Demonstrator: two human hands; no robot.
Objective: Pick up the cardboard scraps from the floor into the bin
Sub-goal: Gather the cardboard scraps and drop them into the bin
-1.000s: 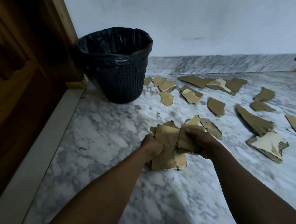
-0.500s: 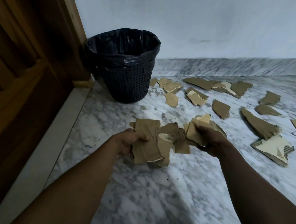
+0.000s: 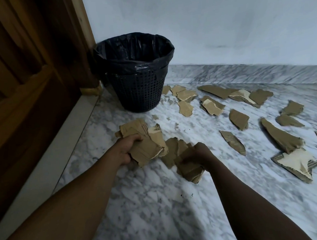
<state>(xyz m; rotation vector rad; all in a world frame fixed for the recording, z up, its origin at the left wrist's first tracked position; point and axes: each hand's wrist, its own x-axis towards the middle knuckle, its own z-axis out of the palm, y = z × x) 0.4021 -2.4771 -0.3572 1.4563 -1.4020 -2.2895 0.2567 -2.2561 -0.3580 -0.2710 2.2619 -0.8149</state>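
Head view, looking down at a marble floor [image 3: 158, 208]. Left hand [image 3: 125, 150] grips a bundle of torn cardboard pieces [image 3: 143, 140], fingers curled over the top edge, the bundle raised above the floor and just short of the bin [image 3: 136, 73]. Right hand [image 3: 201, 155] is clenched on a second wad of cardboard [image 3: 188, 167], held low and near the first bundle; whether its lower edge touches the floor cannot be told. Both forearms are bare and extend from the bottom of the frame.

Bin: black lattice basket lined with a black plastic bag [image 3: 130, 51], upright in the corner, beside a wooden door [image 3: 24, 90] on the left and close to a pale wall [image 3: 222, 24]. No contents can be made out in the dark liner.

Loose cardboard scraps [image 3: 238, 118] lie scattered across the floor to the right of the bin and onward to the right edge. Several sit just beside the bin's base. One large piece with its pale inner layer peeled open [image 3: 296, 163] lies at the right, well apart from both hands. A narrow strip [image 3: 232, 140] lies between that piece and the right hand.
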